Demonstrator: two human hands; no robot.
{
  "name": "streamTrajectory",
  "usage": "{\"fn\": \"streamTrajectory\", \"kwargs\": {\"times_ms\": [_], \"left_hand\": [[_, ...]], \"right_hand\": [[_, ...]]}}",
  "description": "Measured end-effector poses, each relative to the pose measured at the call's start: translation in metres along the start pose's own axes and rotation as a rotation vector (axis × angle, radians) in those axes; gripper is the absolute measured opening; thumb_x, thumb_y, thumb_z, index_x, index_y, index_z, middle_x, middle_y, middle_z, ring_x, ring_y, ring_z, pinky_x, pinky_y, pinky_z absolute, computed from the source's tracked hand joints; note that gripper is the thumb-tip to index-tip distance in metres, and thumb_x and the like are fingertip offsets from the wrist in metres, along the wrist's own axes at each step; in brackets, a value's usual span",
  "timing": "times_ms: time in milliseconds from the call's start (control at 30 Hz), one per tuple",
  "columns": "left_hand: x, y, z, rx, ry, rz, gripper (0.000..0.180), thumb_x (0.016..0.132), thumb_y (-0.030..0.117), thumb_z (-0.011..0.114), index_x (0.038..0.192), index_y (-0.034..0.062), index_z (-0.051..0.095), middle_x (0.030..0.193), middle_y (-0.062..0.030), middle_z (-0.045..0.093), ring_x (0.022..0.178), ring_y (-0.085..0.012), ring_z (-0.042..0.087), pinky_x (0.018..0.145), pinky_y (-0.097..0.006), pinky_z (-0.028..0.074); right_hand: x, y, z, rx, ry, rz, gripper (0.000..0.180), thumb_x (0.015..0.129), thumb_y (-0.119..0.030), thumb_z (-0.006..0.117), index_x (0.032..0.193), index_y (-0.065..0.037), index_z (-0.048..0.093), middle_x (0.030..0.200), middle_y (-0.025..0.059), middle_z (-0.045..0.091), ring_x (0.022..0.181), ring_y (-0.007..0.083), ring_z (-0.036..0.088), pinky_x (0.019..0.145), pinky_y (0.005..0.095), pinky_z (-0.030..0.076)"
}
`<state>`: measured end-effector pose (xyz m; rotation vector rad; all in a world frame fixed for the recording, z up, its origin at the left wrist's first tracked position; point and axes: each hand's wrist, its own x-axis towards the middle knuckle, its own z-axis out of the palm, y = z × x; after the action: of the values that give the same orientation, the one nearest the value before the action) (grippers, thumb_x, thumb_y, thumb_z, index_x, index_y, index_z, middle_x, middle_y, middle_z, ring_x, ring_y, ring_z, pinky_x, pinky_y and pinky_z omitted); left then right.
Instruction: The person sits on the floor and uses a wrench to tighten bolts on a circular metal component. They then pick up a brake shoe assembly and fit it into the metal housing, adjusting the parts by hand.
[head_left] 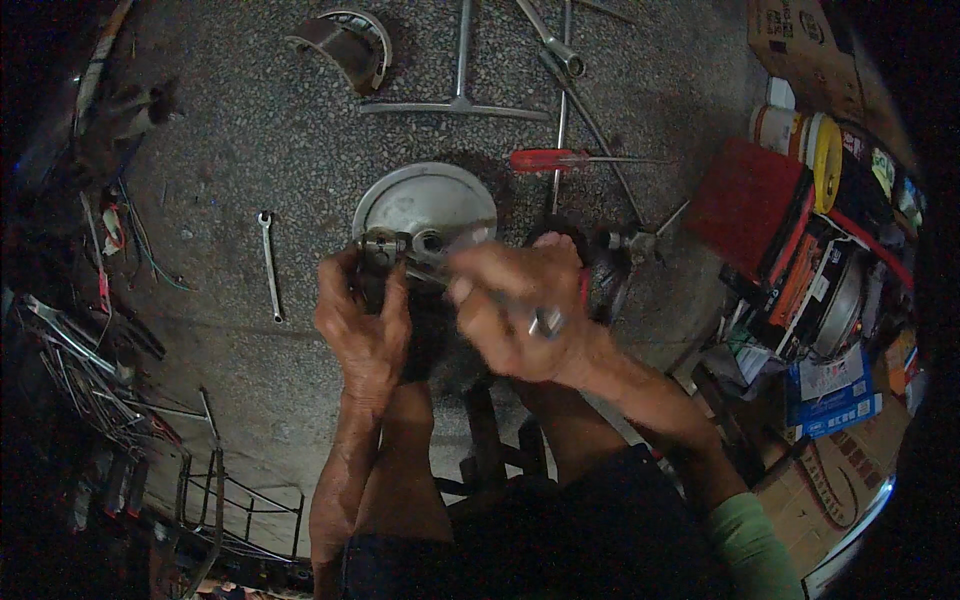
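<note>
A round grey metal plate (pixel 420 195), resembling a brake drum cover, lies on the floor in front of me. At its near edge my left hand (pixel 365 320) is closed round a small cylindrical metal part (pixel 382 247). My right hand (pixel 530 310), blurred by motion, is closed to the right of it. A shiny metal end (pixel 546 322), like that of a spanner, shows at this hand; the rest is mostly hidden by the fingers. Another metal piece with a round hole (pixel 431 241) sits between the hands, over the plate's near edge.
A combination spanner (pixel 271 268) lies left of the plate. Beyond it are a curved brake shoe (pixel 350 48), a T-handle wrench (pixel 458 106) and a red-handled screwdriver (pixel 550 160). Boxes and a red case (pixel 748 205) are piled at right; a wire rack (pixel 240 505) stands lower left.
</note>
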<state>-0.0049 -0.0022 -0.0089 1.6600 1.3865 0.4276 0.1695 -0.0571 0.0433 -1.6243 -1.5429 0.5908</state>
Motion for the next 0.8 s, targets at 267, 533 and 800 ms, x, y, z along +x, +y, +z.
{"fn": "streamTrajectory", "kwargs": {"times_ms": [267, 533, 800], "left_hand": [[-0.002, -0.004, 0.001, -0.097, 0.027, 0.03, 0.034, 0.08, 0.007, 0.074, 0.108, -0.0011, 0.057, 0.093, -0.0118, 0.063, 0.081, -0.0196, 0.063, 0.072, -0.032, 0.053], [-0.003, -0.005, 0.0, -0.088, 0.021, 0.005, 0.034, 0.08, 0.006, 0.074, 0.108, -0.001, 0.057, 0.093, -0.0097, 0.062, 0.079, -0.0171, 0.06, 0.071, -0.03, 0.052], [-0.001, -0.004, -0.003, -0.04, 0.015, 0.038, 0.034, 0.08, 0.008, 0.074, 0.108, -0.0013, 0.056, 0.09, -0.0111, 0.063, 0.079, -0.0189, 0.06, 0.071, -0.032, 0.052]], "right_hand": [[-0.018, -0.017, 0.021, 0.103, -0.096, -0.012, 0.03, 0.07, -0.004, 0.067, 0.096, 0.006, 0.059, 0.074, 0.0127, 0.062, 0.064, 0.0226, 0.065, 0.056, 0.0354, 0.053], [-0.028, -0.009, 0.043, -0.249, 0.053, -0.257, 0.049, 0.078, -0.023, 0.065, 0.114, 0.01, 0.059, 0.079, 0.0107, 0.065, 0.063, 0.0225, 0.064, 0.053, 0.0355, 0.054], [0.04, 0.016, 0.021, 0.046, -0.167, 0.091, 0.019, 0.089, -0.012, 0.057, 0.084, 0.007, 0.055, 0.06, 0.0154, 0.053, 0.052, 0.031, 0.061, 0.044, 0.0379, 0.046]]}}
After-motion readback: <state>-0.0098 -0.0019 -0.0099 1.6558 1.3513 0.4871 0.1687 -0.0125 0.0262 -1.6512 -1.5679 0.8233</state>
